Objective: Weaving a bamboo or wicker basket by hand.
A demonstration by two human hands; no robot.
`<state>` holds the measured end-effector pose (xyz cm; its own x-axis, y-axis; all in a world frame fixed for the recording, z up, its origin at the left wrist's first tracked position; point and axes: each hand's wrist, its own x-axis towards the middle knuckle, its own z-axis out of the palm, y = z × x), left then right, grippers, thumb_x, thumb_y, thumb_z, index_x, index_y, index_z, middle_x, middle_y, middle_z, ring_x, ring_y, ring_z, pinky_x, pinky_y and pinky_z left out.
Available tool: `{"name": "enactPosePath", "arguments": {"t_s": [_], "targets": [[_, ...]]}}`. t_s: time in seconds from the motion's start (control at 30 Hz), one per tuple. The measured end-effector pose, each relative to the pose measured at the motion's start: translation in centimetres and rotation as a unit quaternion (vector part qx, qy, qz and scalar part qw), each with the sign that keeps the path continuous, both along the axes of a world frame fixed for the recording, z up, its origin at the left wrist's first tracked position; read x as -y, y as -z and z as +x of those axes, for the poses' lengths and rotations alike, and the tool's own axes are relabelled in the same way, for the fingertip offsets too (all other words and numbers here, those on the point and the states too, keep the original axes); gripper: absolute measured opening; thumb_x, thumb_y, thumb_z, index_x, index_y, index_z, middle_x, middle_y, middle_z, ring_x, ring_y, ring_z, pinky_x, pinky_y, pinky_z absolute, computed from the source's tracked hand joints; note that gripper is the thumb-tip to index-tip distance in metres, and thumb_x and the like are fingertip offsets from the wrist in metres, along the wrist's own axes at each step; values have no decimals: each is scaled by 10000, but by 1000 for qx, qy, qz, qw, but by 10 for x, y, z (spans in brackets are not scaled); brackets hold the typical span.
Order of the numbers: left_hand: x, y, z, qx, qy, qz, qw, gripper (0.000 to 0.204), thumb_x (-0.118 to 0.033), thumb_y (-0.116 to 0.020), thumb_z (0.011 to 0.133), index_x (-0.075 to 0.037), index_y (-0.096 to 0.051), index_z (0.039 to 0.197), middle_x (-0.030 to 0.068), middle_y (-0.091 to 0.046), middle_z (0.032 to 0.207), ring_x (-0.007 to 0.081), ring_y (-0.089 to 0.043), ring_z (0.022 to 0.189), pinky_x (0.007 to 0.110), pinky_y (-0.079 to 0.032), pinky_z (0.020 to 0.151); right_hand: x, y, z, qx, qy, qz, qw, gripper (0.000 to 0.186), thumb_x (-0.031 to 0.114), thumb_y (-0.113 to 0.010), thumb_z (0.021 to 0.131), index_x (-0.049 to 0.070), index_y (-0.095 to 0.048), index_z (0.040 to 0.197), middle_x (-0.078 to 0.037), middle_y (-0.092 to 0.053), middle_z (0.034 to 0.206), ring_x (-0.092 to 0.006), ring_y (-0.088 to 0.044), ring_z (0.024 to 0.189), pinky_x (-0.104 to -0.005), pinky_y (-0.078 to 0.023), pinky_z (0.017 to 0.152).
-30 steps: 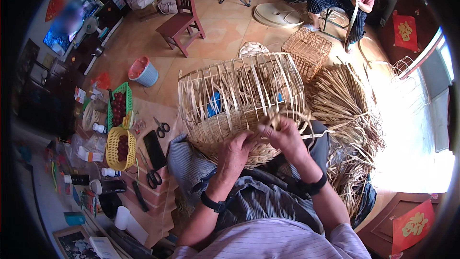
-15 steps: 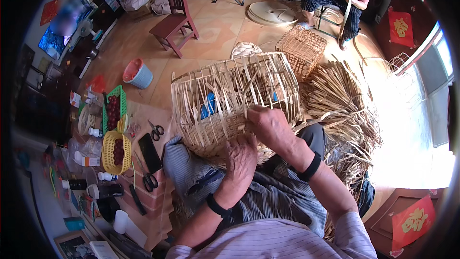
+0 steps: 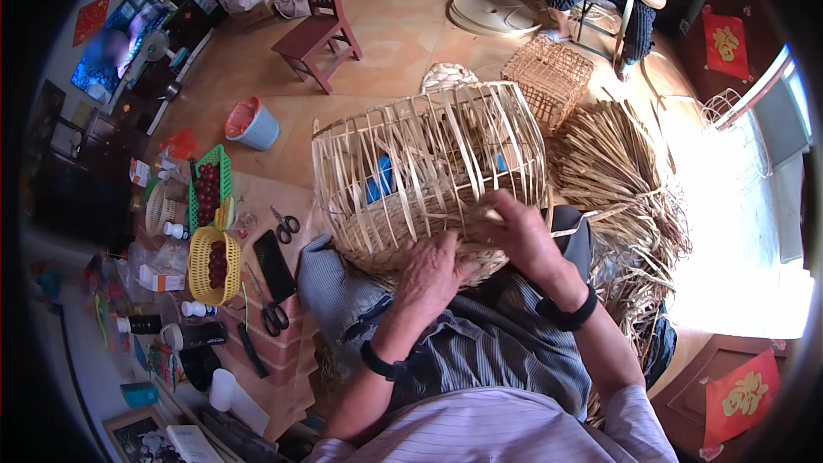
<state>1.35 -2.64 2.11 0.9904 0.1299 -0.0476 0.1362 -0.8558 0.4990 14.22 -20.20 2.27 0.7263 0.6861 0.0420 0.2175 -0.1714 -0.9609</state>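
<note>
Since a second ago my left hand (image 3: 433,270) slid lower along the basket (image 3: 429,171) rim | right hand (image 3: 519,236) pinches strips beside it | basket on my lap | weaving continues, likely.

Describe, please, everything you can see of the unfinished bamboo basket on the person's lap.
The unfinished bamboo basket is a pale, rounded frame of thin split strips, lying on its side on the person's lap. Its lower part is tightly woven; above it, loose upright strips stand apart with open gaps, crossed by a few bands. Something blue shows through the gaps. The left hand presses on the woven part, and the right hand grips it next to the left hand.
</note>
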Motion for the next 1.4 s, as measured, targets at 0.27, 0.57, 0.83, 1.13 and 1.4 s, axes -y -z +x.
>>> {"name": "enactPosePath", "arguments": {"t_s": [0.27, 0.57, 0.83, 1.13, 1.4], "targets": [[-15, -11, 9, -13, -47, -141, 989, 269, -301, -661, 1107, -63, -767, 1170, 201, -798, 989, 388, -788, 908, 467, -593, 793, 94, 30, -20, -348, 6, 71, 935, 173, 170, -801, 1041, 29, -764, 1134, -17, -809, 992, -49, -682, 774, -196, -533, 673], [0, -29, -2, 236, -58, 92, 966, 248, -57, -821, 915, -64, -766, 1156, 94, -741, 1119, 307, -710, 1067, 455, -568, 982, 203, -23, 58, 222, 469, -147, 842, 636, 510, -813, 1007, 94, -603, 1440, -193, -728, 1241, -274, -719, 1069, -406, -576, 934], [8, -20, 17, 54, -68, -36, 996, 217, -129, -764, 996, -30, -744, 1188, 216, -797, 1051, 444, -767, 975, 516, -604, 849, 60, -24, -17, 151, 9, -5, 989, 235, 9, -662, 1058, -32, -690, 1288, -177, -611, 1093, -339, -631, 1009, -411, -532, 907], [-2, -12, 30, -4, -126, -91, 988, 283, -79, -765, 981, -42, -727, 1259, 235, -802, 962, 428, -791, 940, 489, -617, 837, -1, -5, -25, 201, 99, -104, 969, 157, 77, -727, 974, 7, -639, 1083, -237, -738, 961, -448, -743, 890, -520, -588, 749], [2, -14, 29, -5, -113, -48, 992, 397, -44, -731, 986, -67, -665, 1377, 276, -782, 973, 474, -777, 938, 552, -615, 829, -16, -2, -23, 243, 81, -127, 958, 132, 175, -761, 980, 51, -722, 1004, -171, -733, 918, -410, -744, 835, -500, -592, 726]]}}
